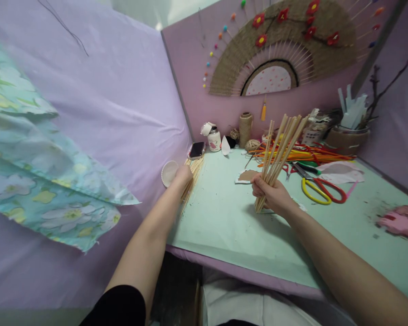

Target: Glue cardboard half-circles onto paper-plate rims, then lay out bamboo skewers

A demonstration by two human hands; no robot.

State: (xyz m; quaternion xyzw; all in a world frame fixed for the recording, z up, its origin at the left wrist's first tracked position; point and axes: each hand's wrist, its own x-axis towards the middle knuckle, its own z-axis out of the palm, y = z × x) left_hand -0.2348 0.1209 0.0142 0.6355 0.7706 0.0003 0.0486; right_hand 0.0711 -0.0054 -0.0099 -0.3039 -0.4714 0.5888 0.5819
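Observation:
My right hand (270,194) is closed round an upright bundle of light wooden sticks (282,145), whose lower ends are close to the tabletop. At the table's left side, my left hand (184,174) is curled, with its fingertips out of sight. Thin bamboo sticks (190,188) lie under and beside that hand. A white cup (170,174) with a scalloped rim is tilted against its left side. Whether the hand grips the cup or the thin sticks is hidden.
Yellow-and-red-handled scissors (321,190) lie right of my right hand, before orange strips (313,154). A pink glue gun (399,222) lies far right. Along the back stand a phone (196,150), a white bottle (214,139) and a twine spool (245,129). Floral cloth (54,190) hangs left.

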